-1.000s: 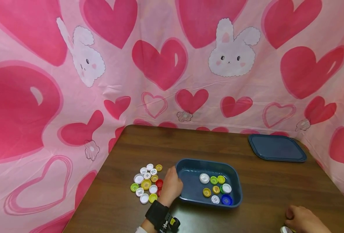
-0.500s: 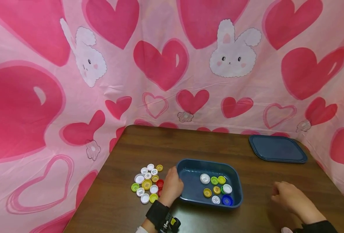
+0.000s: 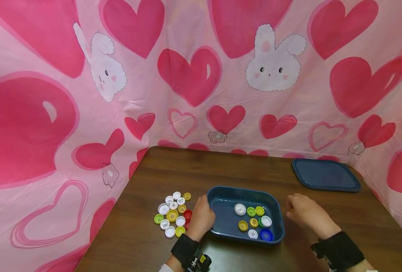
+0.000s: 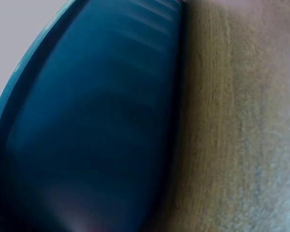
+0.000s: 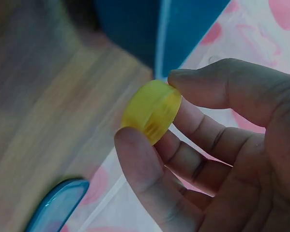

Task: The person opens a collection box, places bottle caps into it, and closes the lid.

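In the head view a dark blue plastic box point(image 3: 226, 219) stands mid-table, with several white, green, yellow and blue bottle caps lying in its right half. My left hand point(image 3: 202, 214) grips the box's left rim; its fingertips are hidden there. The left wrist view shows the blue box wall point(image 4: 96, 96) close up, but none of the hand. My right hand point(image 3: 304, 211) is held just outside the box's right wall. The right wrist view shows the right hand point(image 5: 222, 130) pinching a yellow bottle cap point(image 5: 157, 108) by its edge between thumb and fingers.
Left of the box lies a loose cluster of white, green, yellow and red caps, among them a large yellow cap point(image 3: 172, 215). A flat blue lid point(image 3: 327, 174) rests at the table's back right. Behind the wooden table point(image 3: 221, 164) hangs a pink heart-patterned cloth point(image 3: 235, 94).
My right hand has come up and left from caps at the table's lower right to the box's right side. My left hand stays on the box rim.
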Tool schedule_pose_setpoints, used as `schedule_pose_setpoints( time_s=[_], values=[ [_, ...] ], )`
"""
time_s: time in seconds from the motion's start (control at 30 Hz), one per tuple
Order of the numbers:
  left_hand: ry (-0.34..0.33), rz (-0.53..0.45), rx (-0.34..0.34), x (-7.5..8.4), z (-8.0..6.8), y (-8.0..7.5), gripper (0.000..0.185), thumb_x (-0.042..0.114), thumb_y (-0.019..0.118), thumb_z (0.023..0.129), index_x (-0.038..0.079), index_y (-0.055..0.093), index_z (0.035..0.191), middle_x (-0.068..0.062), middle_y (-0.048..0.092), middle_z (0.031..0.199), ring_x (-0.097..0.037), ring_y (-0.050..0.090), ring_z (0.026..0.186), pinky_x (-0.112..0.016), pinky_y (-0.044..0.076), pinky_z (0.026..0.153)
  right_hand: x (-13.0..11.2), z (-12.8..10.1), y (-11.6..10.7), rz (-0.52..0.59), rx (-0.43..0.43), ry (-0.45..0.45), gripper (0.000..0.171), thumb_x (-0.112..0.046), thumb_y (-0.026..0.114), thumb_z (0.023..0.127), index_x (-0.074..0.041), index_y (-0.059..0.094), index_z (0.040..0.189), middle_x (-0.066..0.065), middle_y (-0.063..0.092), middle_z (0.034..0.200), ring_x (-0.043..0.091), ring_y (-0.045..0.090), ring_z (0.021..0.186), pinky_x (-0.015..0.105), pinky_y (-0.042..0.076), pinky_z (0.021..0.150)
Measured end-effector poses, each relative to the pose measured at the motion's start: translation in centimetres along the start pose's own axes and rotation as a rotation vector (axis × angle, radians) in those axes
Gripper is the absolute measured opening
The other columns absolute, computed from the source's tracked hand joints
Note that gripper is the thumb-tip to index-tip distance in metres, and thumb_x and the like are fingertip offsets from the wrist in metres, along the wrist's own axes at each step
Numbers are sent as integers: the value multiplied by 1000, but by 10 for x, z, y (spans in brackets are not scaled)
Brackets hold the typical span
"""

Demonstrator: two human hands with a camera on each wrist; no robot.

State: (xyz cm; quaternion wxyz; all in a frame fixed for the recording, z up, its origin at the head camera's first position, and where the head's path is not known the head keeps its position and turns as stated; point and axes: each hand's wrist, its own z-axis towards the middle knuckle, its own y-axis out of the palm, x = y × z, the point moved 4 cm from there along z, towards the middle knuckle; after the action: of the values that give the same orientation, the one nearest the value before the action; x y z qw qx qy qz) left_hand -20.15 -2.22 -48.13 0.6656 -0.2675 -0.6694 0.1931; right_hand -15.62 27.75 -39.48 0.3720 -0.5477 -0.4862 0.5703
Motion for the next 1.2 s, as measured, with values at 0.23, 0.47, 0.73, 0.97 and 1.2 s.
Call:
schedule_pose_setpoints(
  time_s=[0.23,0.47,0.73,0.97,1.2],
  values=[
    [-15,6,-8,-1,1,1,49,-5,64,91,-8,47,137,-24,54,129,-38,56,116,-57,49,101,-27,18,3,-1,-10,-44,17,-8,75,79,-11,58,80,1,51,80,19,48,74,35,44,64],
    [-27,8,-10,0,1,1,50,-5,65,91,-8,46,137,-24,54,130,-38,56,116,-57,50,100,-53,36,9,-41,-84,-43,21,-10,80,82,-10,60,83,2,52,80,19,50,72,35,51,65],
    [-13,8,7,-1,1,0,48,-5,64,91,-8,47,136,-24,55,128,-38,57,115,-56,50,100,-72,60,22,-18,-152,-35,18,-8,79,84,-10,61,83,3,54,80,19,51,73,35,51,66],
    [-18,8,7,-1,1,0,48,-5,65,90,-8,48,134,-23,55,126,-38,57,114,-56,50,99,-83,69,35,-27,-209,-44,18,-8,81,83,-10,63,81,3,55,78,20,52,73,36,53,68],
    [-37,10,-2,-2,2,1,49,-4,65,91,-7,47,136,-23,55,128,-38,57,116,-56,50,100,-84,71,38,-36,-192,-71,18,-6,81,82,-9,64,81,3,56,77,20,52,73,36,54,69]
  ],
)
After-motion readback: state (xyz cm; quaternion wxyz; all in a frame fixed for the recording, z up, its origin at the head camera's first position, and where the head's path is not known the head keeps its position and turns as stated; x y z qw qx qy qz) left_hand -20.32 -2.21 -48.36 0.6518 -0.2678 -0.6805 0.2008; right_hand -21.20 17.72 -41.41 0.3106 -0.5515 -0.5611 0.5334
